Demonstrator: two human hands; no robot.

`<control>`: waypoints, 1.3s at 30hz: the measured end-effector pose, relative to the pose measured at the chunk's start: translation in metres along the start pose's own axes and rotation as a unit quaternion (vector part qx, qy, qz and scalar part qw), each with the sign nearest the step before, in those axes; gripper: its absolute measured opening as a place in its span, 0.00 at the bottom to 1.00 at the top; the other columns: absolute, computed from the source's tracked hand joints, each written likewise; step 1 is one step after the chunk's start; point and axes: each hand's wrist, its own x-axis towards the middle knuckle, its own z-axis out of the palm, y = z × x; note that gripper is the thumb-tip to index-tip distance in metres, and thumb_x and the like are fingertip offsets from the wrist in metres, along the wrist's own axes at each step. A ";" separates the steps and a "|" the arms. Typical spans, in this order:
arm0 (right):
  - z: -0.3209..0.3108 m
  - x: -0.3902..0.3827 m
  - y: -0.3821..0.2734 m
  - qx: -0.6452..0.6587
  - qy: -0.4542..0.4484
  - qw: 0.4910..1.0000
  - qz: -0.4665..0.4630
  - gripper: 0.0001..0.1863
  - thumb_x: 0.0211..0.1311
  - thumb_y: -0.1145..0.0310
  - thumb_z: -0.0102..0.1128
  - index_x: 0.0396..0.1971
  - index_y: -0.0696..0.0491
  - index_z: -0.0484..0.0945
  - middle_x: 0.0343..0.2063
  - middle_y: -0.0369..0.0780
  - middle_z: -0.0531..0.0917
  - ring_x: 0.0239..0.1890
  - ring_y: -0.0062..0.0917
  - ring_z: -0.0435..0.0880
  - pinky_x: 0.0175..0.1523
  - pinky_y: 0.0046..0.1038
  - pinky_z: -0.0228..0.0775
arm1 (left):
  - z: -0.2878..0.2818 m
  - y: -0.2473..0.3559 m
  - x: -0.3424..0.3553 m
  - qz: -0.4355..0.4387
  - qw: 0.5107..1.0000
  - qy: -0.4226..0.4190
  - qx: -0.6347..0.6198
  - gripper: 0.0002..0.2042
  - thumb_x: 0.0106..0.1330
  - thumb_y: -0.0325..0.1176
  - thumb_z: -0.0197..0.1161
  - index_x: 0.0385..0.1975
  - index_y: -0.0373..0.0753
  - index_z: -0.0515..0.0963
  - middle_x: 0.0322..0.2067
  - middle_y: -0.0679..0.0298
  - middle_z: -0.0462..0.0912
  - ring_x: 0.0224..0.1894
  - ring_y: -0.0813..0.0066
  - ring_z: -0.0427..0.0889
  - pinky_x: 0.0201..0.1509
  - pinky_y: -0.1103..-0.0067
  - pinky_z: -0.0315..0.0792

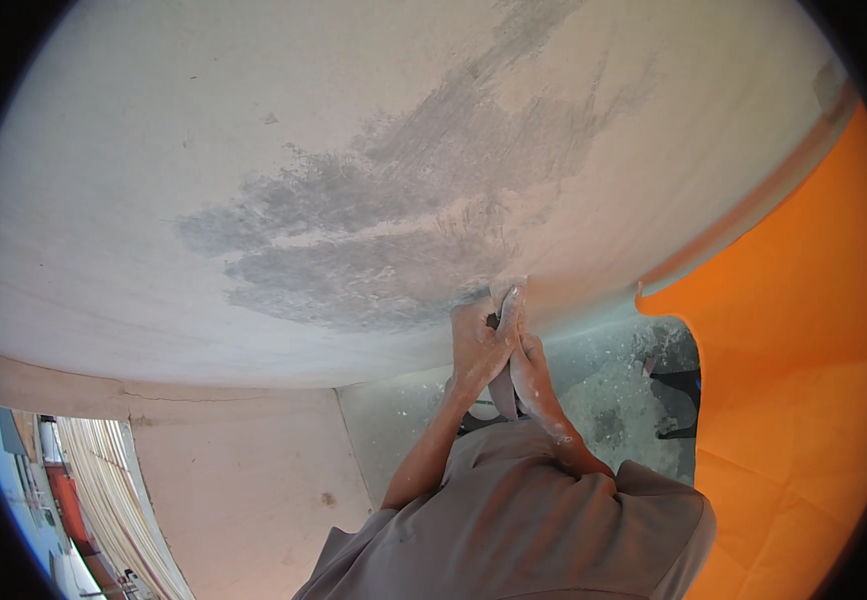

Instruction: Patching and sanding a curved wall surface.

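Note:
Both my hands meet at the pale wall, at the lower right end of its grey, scuffed patch (pixel 353 270). My left hand (pixel 475 345) is closed, with its fingers bent toward the wall. Against it lies my right hand (pixel 527 352), also closed, its fingers reaching up over the left one. At the fingertips a small pale flat piece (pixel 508 282) touches the wall; its kind cannot be made out. Whitish dust coats my fingers and right forearm. My palms and most of what they close on are hidden.
The pale wall (pixel 153 120) fills the upper view. An orange sheet (pixel 793 350) hangs at the right. Below my hands is a dusty, white-spattered floor (pixel 603 390) with a dark object (pixel 675 400) beside the sheet. Long pale strips (pixel 103 480) show at the lower left.

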 end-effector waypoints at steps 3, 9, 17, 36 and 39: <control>0.002 0.000 0.002 0.017 -0.018 1.000 0.007 0.19 0.82 0.59 0.50 0.42 0.59 0.83 0.33 0.29 0.82 0.33 0.11 0.77 0.38 0.18 0.69 | -0.007 0.012 0.002 -0.011 0.999 -0.024 0.047 0.17 0.72 0.37 0.63 0.24 0.30 0.78 0.15 0.55 0.73 0.17 0.74 0.68 0.24 0.72 0.65; 0.024 -0.006 -0.020 0.115 0.010 0.992 0.052 0.18 0.82 0.60 0.49 0.40 0.58 0.82 0.28 0.29 0.81 0.31 0.10 0.75 0.36 0.19 0.69 | -0.011 0.028 0.004 0.008 0.996 -0.022 0.088 0.16 0.71 0.36 0.62 0.24 0.31 0.78 0.18 0.49 0.75 0.17 0.59 0.73 0.26 0.69 0.68; 0.004 -0.006 -0.029 0.394 -0.163 0.882 0.199 0.15 0.82 0.60 0.48 0.46 0.56 0.79 0.27 0.29 0.80 0.31 0.10 0.76 0.34 0.20 0.70 | -0.023 0.034 0.011 0.051 0.985 -0.065 0.151 0.17 0.71 0.38 0.62 0.24 0.29 0.77 0.17 0.51 0.75 0.18 0.58 0.73 0.28 0.67 0.69; 0.029 -0.006 -0.023 0.267 0.000 0.956 0.119 0.18 0.83 0.59 0.46 0.47 0.57 0.80 0.38 0.31 0.83 0.39 0.12 0.79 0.46 0.19 0.72 | -0.018 0.026 0.014 0.066 0.990 -0.039 0.115 0.16 0.71 0.38 0.64 0.24 0.31 0.79 0.19 0.46 0.77 0.21 0.45 0.75 0.30 0.63 0.70; 0.024 -0.005 -0.008 0.314 -0.008 0.928 0.202 0.16 0.83 0.60 0.47 0.47 0.56 0.80 0.35 0.30 0.83 0.38 0.12 0.79 0.45 0.19 0.72 | -0.026 0.033 0.016 0.056 0.981 -0.069 0.175 0.15 0.71 0.37 0.63 0.25 0.32 0.80 0.22 0.44 0.79 0.24 0.43 0.79 0.31 0.61 0.71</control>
